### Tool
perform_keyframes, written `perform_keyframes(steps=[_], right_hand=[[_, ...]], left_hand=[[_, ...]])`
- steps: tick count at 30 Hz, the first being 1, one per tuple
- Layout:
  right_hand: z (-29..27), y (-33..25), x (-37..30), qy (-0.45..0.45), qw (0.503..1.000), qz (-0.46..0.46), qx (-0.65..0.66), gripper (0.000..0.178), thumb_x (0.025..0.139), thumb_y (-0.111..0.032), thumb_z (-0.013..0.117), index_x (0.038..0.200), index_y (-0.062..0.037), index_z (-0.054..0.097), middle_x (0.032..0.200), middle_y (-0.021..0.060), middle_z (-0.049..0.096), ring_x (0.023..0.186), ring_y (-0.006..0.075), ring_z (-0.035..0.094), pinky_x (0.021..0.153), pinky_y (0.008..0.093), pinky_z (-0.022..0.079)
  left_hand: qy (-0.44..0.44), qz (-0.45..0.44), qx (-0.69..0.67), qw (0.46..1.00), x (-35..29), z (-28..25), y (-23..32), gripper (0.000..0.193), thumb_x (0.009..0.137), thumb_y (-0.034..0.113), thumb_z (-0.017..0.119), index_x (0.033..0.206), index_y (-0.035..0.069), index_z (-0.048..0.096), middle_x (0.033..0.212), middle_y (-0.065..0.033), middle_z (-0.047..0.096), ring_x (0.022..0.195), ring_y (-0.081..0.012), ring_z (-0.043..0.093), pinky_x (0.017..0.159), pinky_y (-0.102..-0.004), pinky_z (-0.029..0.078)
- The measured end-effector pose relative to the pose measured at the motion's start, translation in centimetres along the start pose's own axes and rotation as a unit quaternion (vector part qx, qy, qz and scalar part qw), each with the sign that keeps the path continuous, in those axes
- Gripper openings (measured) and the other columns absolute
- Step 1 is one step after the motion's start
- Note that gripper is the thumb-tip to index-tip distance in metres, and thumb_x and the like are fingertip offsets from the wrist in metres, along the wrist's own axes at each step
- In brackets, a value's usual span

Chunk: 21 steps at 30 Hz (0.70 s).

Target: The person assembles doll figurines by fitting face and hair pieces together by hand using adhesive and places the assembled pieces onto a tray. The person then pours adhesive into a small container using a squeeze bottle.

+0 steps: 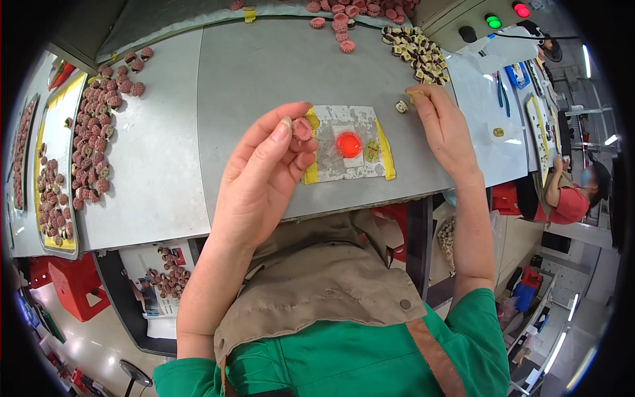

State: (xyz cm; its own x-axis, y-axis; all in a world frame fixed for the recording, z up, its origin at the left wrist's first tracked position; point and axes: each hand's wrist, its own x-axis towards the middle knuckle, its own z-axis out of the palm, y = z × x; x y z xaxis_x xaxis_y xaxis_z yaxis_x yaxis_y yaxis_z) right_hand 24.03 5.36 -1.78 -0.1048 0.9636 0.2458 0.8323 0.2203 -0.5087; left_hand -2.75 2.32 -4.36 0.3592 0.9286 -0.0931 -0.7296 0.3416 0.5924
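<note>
Between the thumb and fingers of my left hand (261,165) is a small pink bumpy cup-shaped piece (302,130), its hollow side showing. The hand is raised at the left edge of a stained pale board (331,168) with yellow tape down both sides. On this board lies a round bright orange-red disc (349,144). My right hand (444,129) is at the near side of a heap of small cream-and-dark pieces (423,58). Its thumb and forefinger come together at a yellowish bit, too small to name. Beside those fingertips sits one loose cream-and-dark piece (401,106).
Pink pieces (340,26) are heaped at the far edge. At the left, many pink-and-dark balls (92,142) lie beside a yellow-edged tray (65,246). Blue-handled pliers (503,94) rest on the right. A control box (476,23) stands far right; a person in red (570,198) sits beyond.
</note>
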Motion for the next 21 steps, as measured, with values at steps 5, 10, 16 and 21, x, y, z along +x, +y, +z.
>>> perform_keyframes(steps=[5, 10, 16, 21], right_hand=[[-0.3, -1.2, -0.4, -0.067, 0.997, -0.036, 0.031, 0.018, 0.087, -0.006, 0.058, 0.105, -0.002, 0.06, 0.096, 0.0119, 0.06, 0.089, 0.0259, 0.058, 0.08, 0.0332, 0.046], [-1.1, -1.0, -0.8, -0.072, 0.987, -0.118, -0.08, 0.017, 0.086, -0.004, 0.06, 0.103, -0.001, 0.061, 0.095, 0.0098, 0.06, 0.087, 0.0239, 0.058, 0.077, 0.0342, 0.047], [-0.7, -5.3, -1.8, -0.106, 0.991, -0.062, 0.057, 0.019, 0.082, -0.004, 0.064, 0.101, -0.0011, 0.062, 0.094, 0.0114, 0.06, 0.085, 0.0269, 0.059, 0.075, 0.0335, 0.048], [1.1, -6.6, -2.2, -0.098, 0.976, -0.195, 0.007, 0.021, 0.079, -0.004, 0.066, 0.1, -0.0023, 0.063, 0.091, 0.0101, 0.059, 0.081, 0.0253, 0.058, 0.072, 0.0329, 0.047]], left_hand=[[-0.016, -0.009, -0.007, 1.0, -0.5, -0.7, 0.2, 0.036, 0.099, 0.021, 0.049, 0.128, 0.0, 0.05, 0.103, -0.001, 0.056, 0.095, -0.0102, 0.054, 0.086, -0.0243, 0.044], [-0.027, -0.016, -0.026, 0.999, -0.8, -0.5, 0.4, 0.037, 0.099, 0.021, 0.05, 0.129, 0.0, 0.048, 0.103, -0.0011, 0.057, 0.094, -0.0104, 0.055, 0.084, -0.0232, 0.044], [-0.024, -0.009, -0.022, 0.999, -1.0, -0.7, 0.2, 0.034, 0.098, 0.02, 0.051, 0.127, 0.001, 0.05, 0.105, -0.0023, 0.058, 0.097, -0.0114, 0.058, 0.085, -0.024, 0.046], [-0.017, 0.002, -0.004, 1.0, -0.8, -0.5, -0.3, 0.034, 0.097, 0.02, 0.053, 0.126, 0.002, 0.051, 0.106, -0.003, 0.059, 0.098, -0.0114, 0.058, 0.085, -0.0242, 0.046]])
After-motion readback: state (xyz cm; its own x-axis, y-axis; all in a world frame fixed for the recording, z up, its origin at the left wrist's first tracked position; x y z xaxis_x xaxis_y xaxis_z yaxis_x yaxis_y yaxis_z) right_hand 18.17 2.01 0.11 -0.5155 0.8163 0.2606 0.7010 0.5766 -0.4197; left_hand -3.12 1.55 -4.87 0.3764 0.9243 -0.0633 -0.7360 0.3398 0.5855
